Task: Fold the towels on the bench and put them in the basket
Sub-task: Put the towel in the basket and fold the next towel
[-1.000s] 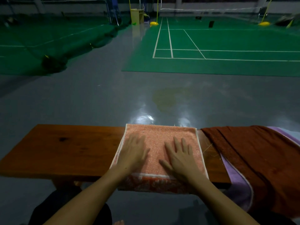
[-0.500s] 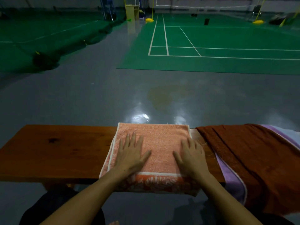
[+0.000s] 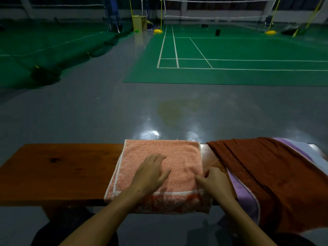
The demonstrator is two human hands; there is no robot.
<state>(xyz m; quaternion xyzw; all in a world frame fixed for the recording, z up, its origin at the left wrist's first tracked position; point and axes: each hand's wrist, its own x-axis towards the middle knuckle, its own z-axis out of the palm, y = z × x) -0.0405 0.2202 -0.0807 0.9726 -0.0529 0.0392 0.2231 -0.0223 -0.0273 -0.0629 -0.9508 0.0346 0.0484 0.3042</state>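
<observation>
A folded pink-orange towel point(image 3: 170, 157) with a white border lies on the wooden bench point(image 3: 62, 171), its near end hanging over the front edge. My left hand point(image 3: 150, 174) rests on top of it with relaxed fingers. My right hand point(image 3: 213, 181) is at the towel's right edge with curled fingers that pinch that edge. To the right, a rust-brown towel point(image 3: 262, 174) is draped over a lilac towel point(image 3: 243, 194) on the bench. No basket is in view.
Grey floor point(image 3: 106, 112) stretches beyond the bench to a green badminton court point(image 3: 230, 71) with nets and yellow post bases. The left half of the bench top is bare wood. My dark-clad legs point(image 3: 71, 228) show below the bench.
Both hands lay flat on the towel before. My right hand has slid to the towel's right edge and curled onto it; my left hand has shifted toward the middle.
</observation>
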